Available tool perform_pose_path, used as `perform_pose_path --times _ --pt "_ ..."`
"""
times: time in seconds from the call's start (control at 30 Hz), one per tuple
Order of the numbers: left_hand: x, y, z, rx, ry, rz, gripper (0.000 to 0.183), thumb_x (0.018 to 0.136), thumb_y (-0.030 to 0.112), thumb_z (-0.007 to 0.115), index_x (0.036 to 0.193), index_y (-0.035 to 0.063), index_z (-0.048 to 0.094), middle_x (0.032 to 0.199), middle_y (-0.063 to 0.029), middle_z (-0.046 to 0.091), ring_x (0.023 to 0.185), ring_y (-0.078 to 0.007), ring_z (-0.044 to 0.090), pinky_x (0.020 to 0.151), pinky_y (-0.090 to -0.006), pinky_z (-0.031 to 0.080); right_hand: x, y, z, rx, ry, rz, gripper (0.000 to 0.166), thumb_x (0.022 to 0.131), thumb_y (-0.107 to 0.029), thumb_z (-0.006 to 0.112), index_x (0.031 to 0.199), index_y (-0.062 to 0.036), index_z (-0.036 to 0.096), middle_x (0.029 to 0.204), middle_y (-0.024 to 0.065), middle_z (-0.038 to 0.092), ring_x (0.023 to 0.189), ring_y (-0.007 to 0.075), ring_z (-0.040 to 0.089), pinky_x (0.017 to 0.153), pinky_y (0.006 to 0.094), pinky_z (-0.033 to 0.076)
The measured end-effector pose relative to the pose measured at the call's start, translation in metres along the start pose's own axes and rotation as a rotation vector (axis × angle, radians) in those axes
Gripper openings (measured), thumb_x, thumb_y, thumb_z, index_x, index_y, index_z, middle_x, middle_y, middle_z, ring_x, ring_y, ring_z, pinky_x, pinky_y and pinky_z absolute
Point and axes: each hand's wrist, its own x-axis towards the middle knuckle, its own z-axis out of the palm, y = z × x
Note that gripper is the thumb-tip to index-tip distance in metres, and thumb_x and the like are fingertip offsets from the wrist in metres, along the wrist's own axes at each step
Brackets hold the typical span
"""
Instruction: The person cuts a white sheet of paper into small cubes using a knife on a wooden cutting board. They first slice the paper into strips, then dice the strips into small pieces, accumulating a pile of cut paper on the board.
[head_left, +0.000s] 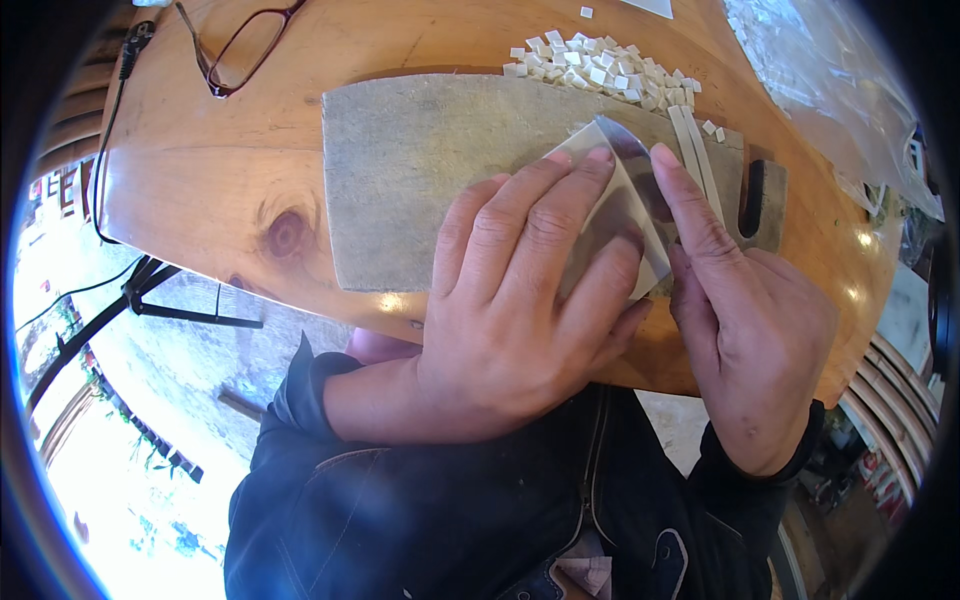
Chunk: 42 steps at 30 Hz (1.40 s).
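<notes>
My left hand (525, 277) presses its fingertips down on a flat cream-coloured slab (651, 276), holding it against a worn wooden cutting board (390, 180). My right hand (750, 322) is closed around a knife, with the index finger stretched along the shiny blade (634, 154). The blade lies along the slab's right edge; the handle is hidden in my hand. Just right of the blade, two narrow cream strips (694, 161) lie side by side on the board.
Small cream squares (600, 67) are heaped at the board's far edge, and a few lie loose (714, 130). Eyeglasses (247, 49) and a black power cord (124, 82) lie on the wooden table (202, 172) at left. Clear plastic bags (832, 90) sit at far right.
</notes>
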Motion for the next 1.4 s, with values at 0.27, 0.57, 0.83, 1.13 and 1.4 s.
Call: perform_pose_path --times 0.27,0.57,0.83,1.13,1.4 --pt "-0.002 -0.006 0.003 0.026 0.042 0.018 0.033 0.075 0.026 0.077 0.098 0.0044 0.068 0.128 -0.0217 0.064 0.117 -0.0378 0.062 0.094 -0.0494 0.051 0.008 -0.009 -0.004 -0.158 -0.045 -0.046 0.074 0.073 0.008 0.074 0.144 -0.0143 0.064 0.058 0.0095 0.044 0.049 0.0221 0.046 0.051 0.0378 0.04" --pt "-0.002 -0.007 0.002 0.045 0.033 0.027 0.044 0.065 0.019 0.085 0.104 0.0036 0.072 0.126 -0.0213 0.066 0.114 -0.0386 0.064 0.095 -0.0466 0.052 -0.001 -0.022 -0.007 -0.169 -0.063 0.016 0.077 0.067 0.003 0.071 0.142 -0.0102 0.065 0.057 0.0064 0.044 0.047 0.0205 0.047 0.048 0.0352 0.038" --pt "-0.002 -0.005 -0.002 0.055 0.014 0.01 0.042 0.064 0.018 0.086 0.101 0.0028 0.073 0.126 -0.022 0.067 0.114 -0.0399 0.064 0.096 -0.0465 0.053 -0.013 -0.03 -0.012 -0.311 -0.087 -0.001 0.078 0.064 0.003 0.071 0.141 -0.008 0.066 0.057 0.0063 0.044 0.047 0.0193 0.046 0.048 0.0352 0.039" --pt "-0.004 -0.006 0.0 0.073 0.022 0.025 0.047 0.063 0.019 0.088 0.104 0.0042 0.073 0.126 -0.0232 0.067 0.113 -0.0409 0.064 0.096 -0.0464 0.053 -0.03 -0.031 -0.013 -0.322 -0.134 0.031 0.077 0.063 0.005 0.072 0.139 -0.0065 0.067 0.058 0.0049 0.045 0.048 0.0186 0.045 0.048 0.0356 0.038" --pt "-0.004 -0.007 -0.002 0.055 0.004 0.046 0.051 0.063 0.02 0.089 0.108 0.0048 0.071 0.128 -0.0245 0.066 0.114 -0.042 0.063 0.095 -0.0477 0.054 -0.047 -0.031 -0.018 -0.232 -0.169 0.097 0.079 0.062 0.005 0.074 0.139 -0.0085 0.067 0.058 0.0074 0.046 0.048 0.0203 0.046 0.049 0.0367 0.038"
